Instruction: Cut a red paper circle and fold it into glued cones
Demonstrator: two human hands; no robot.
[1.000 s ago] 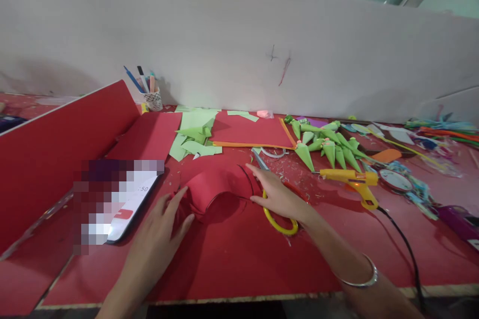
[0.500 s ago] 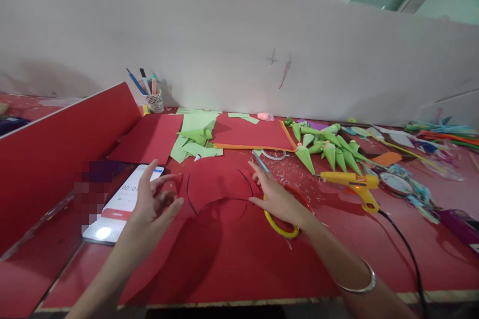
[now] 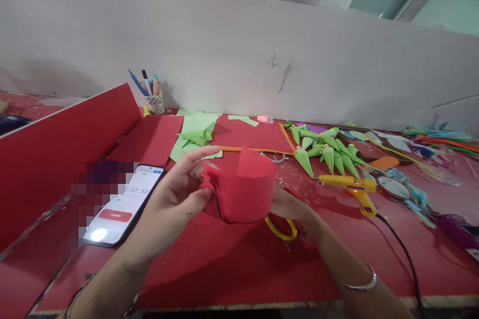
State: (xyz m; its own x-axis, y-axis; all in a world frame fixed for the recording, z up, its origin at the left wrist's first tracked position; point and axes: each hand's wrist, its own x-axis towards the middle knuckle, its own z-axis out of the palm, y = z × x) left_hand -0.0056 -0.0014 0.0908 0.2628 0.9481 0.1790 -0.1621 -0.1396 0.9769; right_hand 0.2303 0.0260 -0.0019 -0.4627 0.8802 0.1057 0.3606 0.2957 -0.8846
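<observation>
A sheet of red paper (image 3: 247,197) is raised off the table and curled over, and a dark drawn line runs along its lower edge. My left hand (image 3: 179,187) has its thumb and fingers at the paper's left edge, gripping it. Partly behind the curl, my right hand (image 3: 288,203) holds the right side; its fingertips are hidden by the paper. The yellow-handled scissors (image 3: 282,232) lie on the table just below my right wrist, their blades mostly covered.
To the left lies a phone (image 3: 123,204) with a running timer. A yellow glue gun (image 3: 348,184) with a cord rests at right, near green paper cones (image 3: 327,154). Behind are green paper scraps (image 3: 196,122), a red sheet (image 3: 250,134) and a pen cup (image 3: 155,103).
The red paper, flat on the table with drawn curves before, is now lifted and curled. Both hands, spread and apart earlier, have come inward and taken hold of it.
</observation>
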